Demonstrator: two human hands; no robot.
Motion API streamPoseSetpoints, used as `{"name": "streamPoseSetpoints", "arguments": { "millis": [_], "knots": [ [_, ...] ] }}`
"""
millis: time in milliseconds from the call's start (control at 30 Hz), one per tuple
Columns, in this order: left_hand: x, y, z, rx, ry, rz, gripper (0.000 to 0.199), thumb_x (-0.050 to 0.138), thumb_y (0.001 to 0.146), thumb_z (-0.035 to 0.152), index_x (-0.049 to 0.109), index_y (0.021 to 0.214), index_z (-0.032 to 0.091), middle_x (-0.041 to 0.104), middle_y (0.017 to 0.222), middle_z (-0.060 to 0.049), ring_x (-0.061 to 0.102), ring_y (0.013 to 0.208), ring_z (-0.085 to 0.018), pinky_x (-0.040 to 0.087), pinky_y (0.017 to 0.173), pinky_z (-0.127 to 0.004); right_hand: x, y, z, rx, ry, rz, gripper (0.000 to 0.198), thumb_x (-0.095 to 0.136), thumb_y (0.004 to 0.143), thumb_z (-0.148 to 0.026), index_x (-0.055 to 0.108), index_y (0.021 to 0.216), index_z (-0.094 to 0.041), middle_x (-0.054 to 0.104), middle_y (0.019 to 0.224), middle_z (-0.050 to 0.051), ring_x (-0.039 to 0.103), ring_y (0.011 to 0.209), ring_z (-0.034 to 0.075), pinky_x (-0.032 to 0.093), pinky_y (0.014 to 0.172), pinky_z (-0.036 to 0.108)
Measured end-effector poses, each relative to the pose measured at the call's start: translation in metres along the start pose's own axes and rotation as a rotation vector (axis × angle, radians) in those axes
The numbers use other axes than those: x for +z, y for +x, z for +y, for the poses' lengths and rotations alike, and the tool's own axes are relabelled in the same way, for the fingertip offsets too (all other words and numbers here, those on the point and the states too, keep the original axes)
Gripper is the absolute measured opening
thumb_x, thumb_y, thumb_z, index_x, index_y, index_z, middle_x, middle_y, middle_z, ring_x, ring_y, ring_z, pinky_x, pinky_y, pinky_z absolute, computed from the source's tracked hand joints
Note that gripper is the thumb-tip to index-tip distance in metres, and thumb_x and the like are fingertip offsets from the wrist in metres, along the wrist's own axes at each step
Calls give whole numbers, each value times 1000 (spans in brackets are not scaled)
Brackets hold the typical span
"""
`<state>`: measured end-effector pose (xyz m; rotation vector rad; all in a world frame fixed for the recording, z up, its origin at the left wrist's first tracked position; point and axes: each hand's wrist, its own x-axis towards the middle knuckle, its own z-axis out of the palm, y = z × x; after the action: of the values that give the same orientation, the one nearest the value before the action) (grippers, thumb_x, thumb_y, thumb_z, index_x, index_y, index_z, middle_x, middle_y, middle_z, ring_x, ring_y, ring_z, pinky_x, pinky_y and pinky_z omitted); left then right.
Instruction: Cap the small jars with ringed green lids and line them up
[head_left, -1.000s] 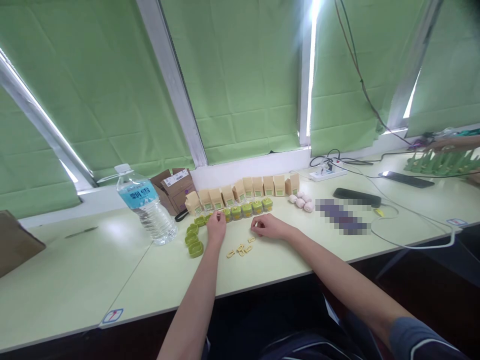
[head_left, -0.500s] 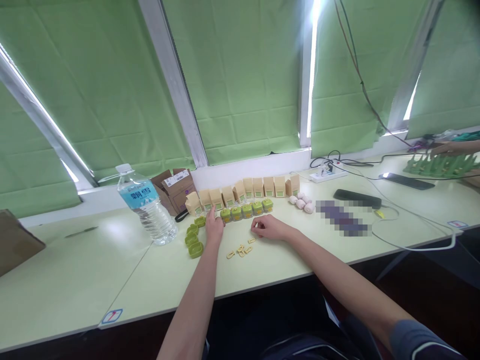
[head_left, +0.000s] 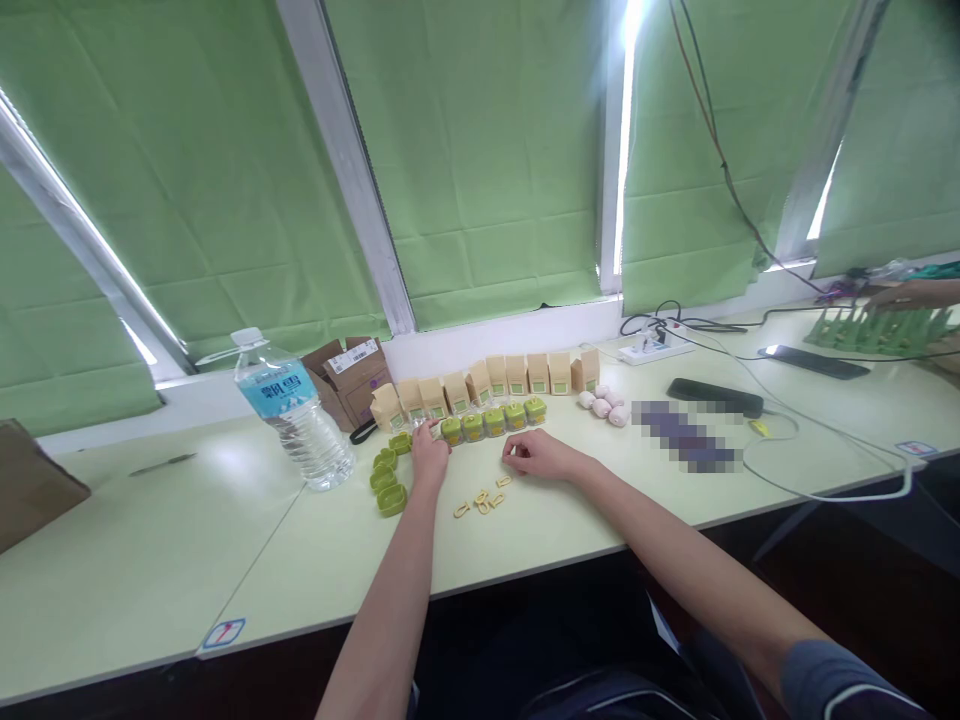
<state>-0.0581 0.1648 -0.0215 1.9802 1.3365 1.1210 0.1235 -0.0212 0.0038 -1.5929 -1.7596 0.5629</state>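
My left hand (head_left: 430, 458) reaches forward, fingers stretched and slightly bent, over small clear plastic pieces at the left end of a row of lidded green boxes (head_left: 494, 422). Whether its fingertips touch the plastic is too small to tell. To its left are several open green trays (head_left: 391, 500) in a curved line. My right hand (head_left: 546, 456) rests on the table, right of centre, with its fingers curled together; anything inside them is hidden. Between my forearms lie several loose pale-yellow clip-like loops (head_left: 484, 502). Small brown paper bags (head_left: 538, 373) stand in a row behind the green boxes.
A large water bottle (head_left: 296, 415) stands left, by a brown carton (head_left: 349, 385). Pale pink rolls (head_left: 602, 405), a black elongated object (head_left: 715, 397) and a power strip (head_left: 656, 347) are to the right. A cable (head_left: 825, 497) loops there. Another person's hand (head_left: 904, 295) is far right.
My left hand's index finger was stretched forward toward the bags; its fingers are now drawn back and bent lower over the clear plastic. My right hand has stayed in place.
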Motion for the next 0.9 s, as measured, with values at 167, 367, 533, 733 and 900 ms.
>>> {"name": "streamPoseSetpoints", "arguments": {
  "millis": [167,367,533,733,900],
  "knots": [
    [3,5,-4,1,25,-13,52,53,60,6,66,109,18,57,133,-14,51,126,-31,36,110,-45,0,0,0,2,3,-2,14,57,89,-27,69,89,-18,69,68,0,58,61,13,41,63,24],
    [7,8,-7,6,50,-16,49,52,61,7,68,106,16,59,133,-15,53,126,-30,36,111,-43,1,0,0,-7,4,4,14,57,89,-27,68,88,-18,69,67,0,57,61,13,41,63,24],
    [7,8,-4,10,80,-35,49,52,61,6,69,106,14,57,136,-17,52,128,-31,34,113,-41,1,1,1,-7,-7,6,13,57,88,-26,68,88,-18,70,67,0,58,62,13,42,63,24],
    [4,4,2,6,116,-77,56,50,65,5,66,118,13,54,141,-15,47,134,-30,31,116,-41,1,0,2,-8,-7,0,14,57,88,-26,68,88,-18,69,67,0,58,61,13,42,63,24],
    [0,-1,9,3,132,-96,61,49,68,5,61,128,12,49,147,-12,44,137,-26,30,118,-35,0,0,1,-9,6,4,14,57,89,-27,68,87,-18,69,67,0,57,61,13,42,63,25]
  ]
}}
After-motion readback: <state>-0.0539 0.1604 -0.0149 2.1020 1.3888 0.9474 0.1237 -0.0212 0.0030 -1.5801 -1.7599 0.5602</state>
